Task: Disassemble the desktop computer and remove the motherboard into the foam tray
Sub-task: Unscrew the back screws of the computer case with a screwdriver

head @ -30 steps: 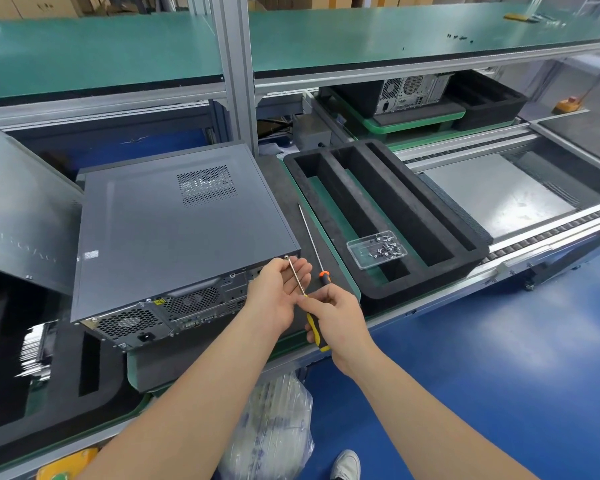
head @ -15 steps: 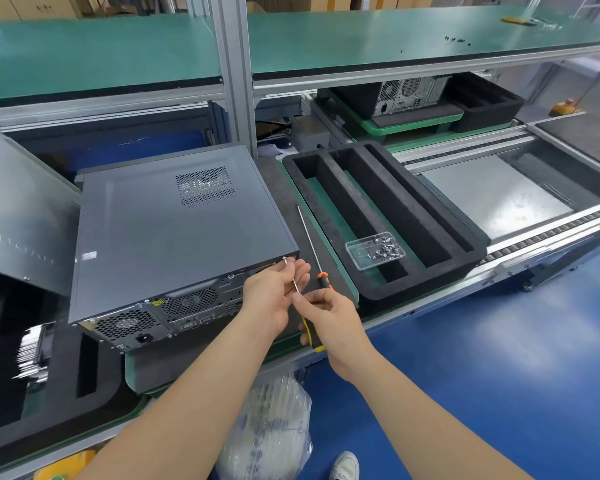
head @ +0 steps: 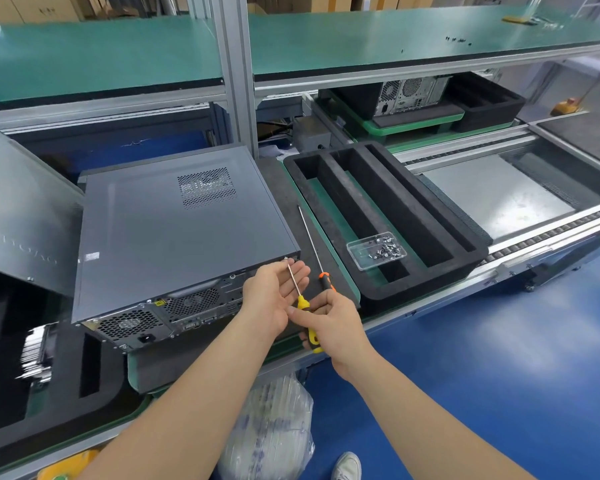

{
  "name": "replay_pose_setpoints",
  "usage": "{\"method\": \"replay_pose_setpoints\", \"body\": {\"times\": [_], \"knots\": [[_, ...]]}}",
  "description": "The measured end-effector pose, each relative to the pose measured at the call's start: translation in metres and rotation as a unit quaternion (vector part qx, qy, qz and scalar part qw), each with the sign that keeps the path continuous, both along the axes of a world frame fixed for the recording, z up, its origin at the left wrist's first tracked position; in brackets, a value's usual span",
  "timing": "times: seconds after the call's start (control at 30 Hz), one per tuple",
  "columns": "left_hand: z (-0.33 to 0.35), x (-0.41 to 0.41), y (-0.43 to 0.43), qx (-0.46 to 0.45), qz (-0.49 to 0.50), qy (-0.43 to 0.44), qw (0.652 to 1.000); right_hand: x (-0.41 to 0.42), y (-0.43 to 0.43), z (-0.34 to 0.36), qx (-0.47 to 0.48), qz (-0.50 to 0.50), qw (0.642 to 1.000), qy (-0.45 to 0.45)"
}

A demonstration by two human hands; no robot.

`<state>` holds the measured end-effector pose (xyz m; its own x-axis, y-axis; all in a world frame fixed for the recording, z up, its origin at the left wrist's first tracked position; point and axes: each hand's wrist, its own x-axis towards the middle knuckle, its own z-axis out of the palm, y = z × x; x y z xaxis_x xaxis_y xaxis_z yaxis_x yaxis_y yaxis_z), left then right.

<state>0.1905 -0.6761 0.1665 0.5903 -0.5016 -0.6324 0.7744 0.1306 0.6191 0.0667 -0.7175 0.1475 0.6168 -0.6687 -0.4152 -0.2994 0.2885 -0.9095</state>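
Observation:
The grey desktop computer (head: 174,244) lies flat on the bench mat with its cover on and its rear ports facing me. My right hand (head: 336,327) grips the yellow-and-black screwdriver (head: 305,306) by its handle. The tip sits at a screw on the case's rear upper right corner (head: 287,259). My left hand (head: 274,296) is palm-up with relaxed fingers under the shaft. The black foam tray (head: 426,289) stands to the right, and a clear box of screws (head: 376,251) lies in one of its slots.
A second, long screwdriver with an orange handle (head: 314,247) lies between case and tray. A loose grey side panel (head: 21,216) leans at left above another foam tray holding a heatsink (head: 35,351). Another computer (head: 409,95) sits behind. Conveyor rails (head: 541,230) run at right.
My left fingers have uncurled and spread flatter under the shaft. My right hand has slid back a little, so more of the yellow handle shows. The case has not moved.

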Motion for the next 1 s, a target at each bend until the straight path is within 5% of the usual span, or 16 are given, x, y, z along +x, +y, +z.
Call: {"method": "replay_pose_setpoints", "body": {"times": [0.5,1.0], "knots": [[0.004,-0.007,-0.009,0.000,-0.001,0.038,0.999,-0.007,-0.008,-0.012,0.018,-0.016,1.000,-0.004],[-0.010,-0.002,0.026,-0.048,0.056,0.004,0.997,-0.001,-0.001,0.002,-0.004,0.096,0.994,-0.042]]}}
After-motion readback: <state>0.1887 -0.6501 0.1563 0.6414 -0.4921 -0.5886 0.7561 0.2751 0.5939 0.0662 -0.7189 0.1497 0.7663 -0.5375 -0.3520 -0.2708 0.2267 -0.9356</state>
